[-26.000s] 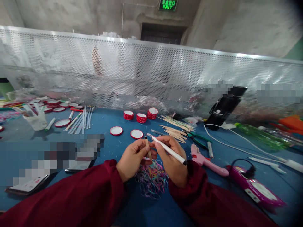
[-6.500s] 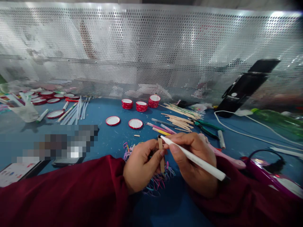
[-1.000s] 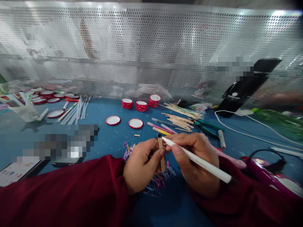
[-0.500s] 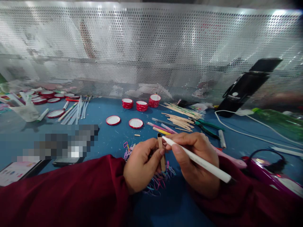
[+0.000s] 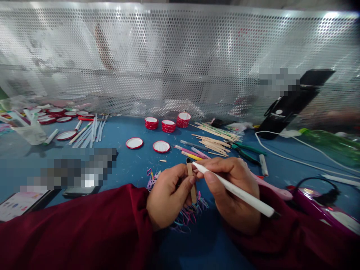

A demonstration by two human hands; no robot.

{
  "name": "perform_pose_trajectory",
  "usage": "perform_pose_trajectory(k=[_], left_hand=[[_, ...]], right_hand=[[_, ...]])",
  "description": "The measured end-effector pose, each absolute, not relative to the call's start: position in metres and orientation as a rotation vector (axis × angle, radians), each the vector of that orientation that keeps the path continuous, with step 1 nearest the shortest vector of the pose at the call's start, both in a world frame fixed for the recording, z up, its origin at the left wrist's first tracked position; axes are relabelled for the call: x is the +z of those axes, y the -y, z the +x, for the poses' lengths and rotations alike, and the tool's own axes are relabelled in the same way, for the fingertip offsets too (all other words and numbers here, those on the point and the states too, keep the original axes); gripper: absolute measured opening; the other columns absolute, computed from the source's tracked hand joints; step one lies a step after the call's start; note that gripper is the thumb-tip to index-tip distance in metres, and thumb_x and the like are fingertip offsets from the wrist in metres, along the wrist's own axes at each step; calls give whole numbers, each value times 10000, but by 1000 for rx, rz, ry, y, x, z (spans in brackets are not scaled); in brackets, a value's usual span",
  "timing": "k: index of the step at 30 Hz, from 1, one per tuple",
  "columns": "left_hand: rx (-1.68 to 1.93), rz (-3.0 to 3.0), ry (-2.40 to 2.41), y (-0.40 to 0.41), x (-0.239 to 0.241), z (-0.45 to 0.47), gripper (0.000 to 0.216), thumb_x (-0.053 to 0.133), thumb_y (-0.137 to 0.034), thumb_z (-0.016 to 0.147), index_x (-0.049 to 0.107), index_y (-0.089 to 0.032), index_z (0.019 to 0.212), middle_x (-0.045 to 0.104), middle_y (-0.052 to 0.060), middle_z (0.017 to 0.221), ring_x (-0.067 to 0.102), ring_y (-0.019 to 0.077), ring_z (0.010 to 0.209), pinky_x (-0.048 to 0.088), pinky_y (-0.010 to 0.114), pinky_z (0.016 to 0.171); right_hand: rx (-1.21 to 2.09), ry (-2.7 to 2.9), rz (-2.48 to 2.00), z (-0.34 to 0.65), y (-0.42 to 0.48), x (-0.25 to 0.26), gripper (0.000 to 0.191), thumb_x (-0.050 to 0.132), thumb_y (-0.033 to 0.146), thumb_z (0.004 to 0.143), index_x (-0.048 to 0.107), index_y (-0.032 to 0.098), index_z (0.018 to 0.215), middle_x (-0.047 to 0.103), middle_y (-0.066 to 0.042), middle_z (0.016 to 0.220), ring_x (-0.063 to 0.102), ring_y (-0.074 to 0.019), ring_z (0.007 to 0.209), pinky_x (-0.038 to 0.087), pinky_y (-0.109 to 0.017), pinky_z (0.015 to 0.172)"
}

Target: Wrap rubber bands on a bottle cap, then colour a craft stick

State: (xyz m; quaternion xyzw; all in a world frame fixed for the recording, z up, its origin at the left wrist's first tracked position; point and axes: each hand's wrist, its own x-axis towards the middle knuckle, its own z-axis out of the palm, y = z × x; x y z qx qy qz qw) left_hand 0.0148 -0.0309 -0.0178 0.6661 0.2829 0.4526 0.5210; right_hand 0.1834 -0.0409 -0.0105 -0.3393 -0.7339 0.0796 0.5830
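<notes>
My left hand [image 5: 168, 197] grip closed on flat tan wooden stick [image 5: 191, 183], upright, lower centre of frame, above coloured rubber band pile [image 5: 185, 218] on blue counter [image 5: 135, 165]. My right hand [image 5: 229, 205] grip closed on white pen [image 5: 239, 192], tip at stick top. Since half-second ago: barely any shift, pen still on same spot.

The left hand [image 5: 168, 197] hides much of the rubber bands [image 5: 184, 218].

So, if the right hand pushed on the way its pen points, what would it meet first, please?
The wooden stick in the left hand; the tip of the white pen seems to touch it.
</notes>
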Motion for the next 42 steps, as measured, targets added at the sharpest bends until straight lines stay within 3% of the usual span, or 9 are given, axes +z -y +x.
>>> perform_pose_trajectory(k=[28, 42], left_hand=[[1083, 1568, -665, 32, -18, 16, 235, 504, -360, 1003, 535, -186, 848, 576, -26, 618, 515, 90, 474, 417, 197, 476], [1091, 1574, -648, 31, -18, 16, 233, 510, -347, 1004, 534, -181, 842, 577, -28, 609, 513, 83, 474, 417, 188, 481]], right_hand=[[186, 1739, -763, 184, 41, -11, 185, 655, 149, 900, 599, 244, 1048, 724, -10, 987, 703, -160, 921, 569, -281, 832], [125, 1751, -795, 183, 41, -9, 175, 658, 168, 902, 605, 261, 1041, 729, -8, 967, 718, -174, 893, 598, -287, 727]])
